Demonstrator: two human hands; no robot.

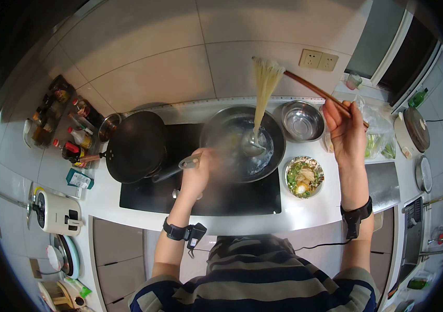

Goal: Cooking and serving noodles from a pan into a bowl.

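Note:
A long hank of pale noodles hangs from wooden chopsticks, which my right hand grips above the counter. The lower ends of the noodles reach down to a metal ladle over a steaming wok of liquid. My left hand is closed around the ladle's handle, left of this wok; steam blurs part of the handle. Right of the wok, a bowl holds chopped greens, some noodles and a pale lump.
An empty dark wok stands on the left of the black hob. A steel bowl sits at the back right, near a plastic bag of greens. Sauce bottles crowd the left corner, above an air fryer. The sink lies far right.

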